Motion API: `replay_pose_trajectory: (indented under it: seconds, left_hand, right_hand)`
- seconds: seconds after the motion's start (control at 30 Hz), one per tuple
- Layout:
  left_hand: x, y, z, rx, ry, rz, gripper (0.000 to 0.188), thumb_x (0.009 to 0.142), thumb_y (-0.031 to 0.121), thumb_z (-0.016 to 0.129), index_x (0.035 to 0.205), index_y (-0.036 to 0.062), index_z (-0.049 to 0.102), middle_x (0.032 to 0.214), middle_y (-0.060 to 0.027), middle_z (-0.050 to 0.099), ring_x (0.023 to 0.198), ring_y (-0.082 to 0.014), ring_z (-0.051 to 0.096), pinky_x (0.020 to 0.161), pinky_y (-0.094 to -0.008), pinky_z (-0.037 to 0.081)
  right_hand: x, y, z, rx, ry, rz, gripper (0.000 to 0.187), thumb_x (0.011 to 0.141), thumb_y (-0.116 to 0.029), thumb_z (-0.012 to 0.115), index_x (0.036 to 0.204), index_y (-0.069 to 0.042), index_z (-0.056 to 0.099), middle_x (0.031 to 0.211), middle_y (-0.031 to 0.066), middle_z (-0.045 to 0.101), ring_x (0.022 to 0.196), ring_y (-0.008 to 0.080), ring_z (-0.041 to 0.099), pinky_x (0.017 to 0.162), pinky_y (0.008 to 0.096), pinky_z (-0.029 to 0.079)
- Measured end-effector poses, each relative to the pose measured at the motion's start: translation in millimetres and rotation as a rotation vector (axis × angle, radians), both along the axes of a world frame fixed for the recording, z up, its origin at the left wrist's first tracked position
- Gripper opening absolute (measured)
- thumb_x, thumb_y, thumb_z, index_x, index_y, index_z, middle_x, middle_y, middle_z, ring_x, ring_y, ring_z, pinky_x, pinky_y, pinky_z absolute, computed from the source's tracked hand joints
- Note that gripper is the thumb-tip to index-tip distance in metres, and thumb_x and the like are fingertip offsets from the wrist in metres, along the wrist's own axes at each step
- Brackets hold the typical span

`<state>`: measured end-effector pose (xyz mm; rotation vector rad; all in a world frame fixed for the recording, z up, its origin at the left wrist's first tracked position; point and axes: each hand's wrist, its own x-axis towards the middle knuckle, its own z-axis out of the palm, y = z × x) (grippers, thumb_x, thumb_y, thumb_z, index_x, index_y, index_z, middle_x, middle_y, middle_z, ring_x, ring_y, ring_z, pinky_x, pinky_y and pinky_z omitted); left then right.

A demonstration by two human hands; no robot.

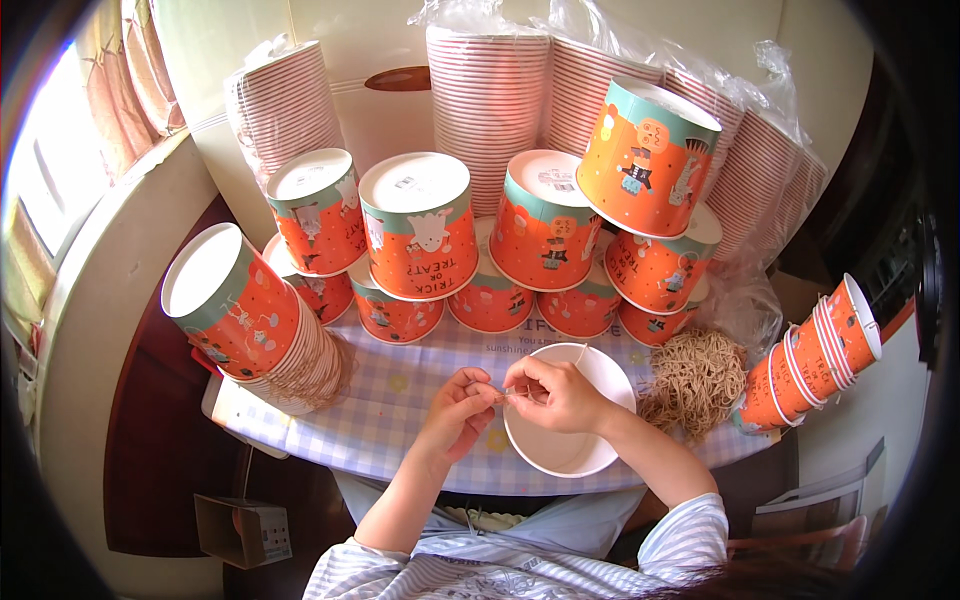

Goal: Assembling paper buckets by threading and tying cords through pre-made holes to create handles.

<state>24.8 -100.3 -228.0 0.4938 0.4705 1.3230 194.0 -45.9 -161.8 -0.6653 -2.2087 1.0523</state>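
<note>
– Checked pale tablecloth (350, 415), orange paper buckets (420, 225) stacked upside down at back. Grip status?
– Pinching thin cord (504, 394) by fingertips, left hand (462, 408) and right hand (556, 394) both closed. Too small to tell any finer detail.
– Cord position?
– At left rim of white-lined bucket (545, 453). Sitting mouth up on cloth, partly under right hand.
– Nearby?
– Tangled twine heap (698, 378) just right of bucket, leaning orange stack (812, 355) farther right. Plastic-wrapped stacks (490, 110) behind.
</note>
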Motion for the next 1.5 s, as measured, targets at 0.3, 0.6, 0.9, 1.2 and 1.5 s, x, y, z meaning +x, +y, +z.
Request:
replay_pose_trajectory:
  seconds: [0.3,0.6,0.9,1.2,1.5]
  left_hand:
    - [0,0,10,-0.003,0.003,-0.041,0.026,0.079,0.001,0.060,0.100,0.0066,0.047,0.082,-0.0059,0.063,0.075,-0.0102,0.059,0.059,-0.0174,0.041]
    - [0,-1,19,0.012,0.184,0.007,0.026,0.078,0.003,0.062,0.099,0.0071,0.047,0.078,-0.0035,0.062,0.064,-0.0047,0.051,0.054,-0.0157,0.036]
    - [3,-4,9,0.172,0.633,0.165,0.016,0.077,0.005,0.062,0.092,0.0042,0.056,0.074,0.0025,0.053,0.058,-0.0019,0.039,0.052,-0.0159,0.030]
    - [10,-4,15,0.217,0.650,0.275,0.006,0.080,0.007,0.058,0.085,0.0039,0.056,0.076,0.0023,0.055,0.056,-0.0010,0.037,0.051,-0.0163,0.032]
    - [7,-4,17,0.031,0.366,0.230,0.005,0.082,0.002,0.052,0.083,0.0058,0.049,0.078,-0.0043,0.059,0.053,-0.0020,0.037,0.046,-0.0160,0.027]
  right_hand:
    - [-1,1,3,0.087,-0.014,0.047,0.020,0.072,-0.010,0.069,0.091,-0.007,0.065,0.070,0.0023,0.058,0.057,0.0093,0.052,0.050,0.0225,0.042]
    - [-2,3,0,0.110,0.077,0.025,0.007,0.074,-0.008,0.065,0.082,-0.006,0.065,0.073,0.0055,0.061,0.060,0.0158,0.056,0.053,0.0261,0.044]
    - [-2,2,4,0.107,0.018,-0.044,0.007,0.075,-0.007,0.064,0.080,-0.004,0.062,0.071,0.0069,0.060,0.062,0.0167,0.057,0.054,0.0274,0.045]
    - [0,3,3,0.054,-0.021,-0.048,0.008,0.077,-0.009,0.062,0.082,-0.003,0.061,0.072,0.0072,0.061,0.061,0.0168,0.057,0.055,0.0271,0.045]
    - [0,4,1,0.001,-0.102,-0.031,0.008,0.080,-0.010,0.058,0.083,-0.002,0.059,0.071,0.0097,0.061,0.065,0.0180,0.061,0.058,0.0285,0.047]
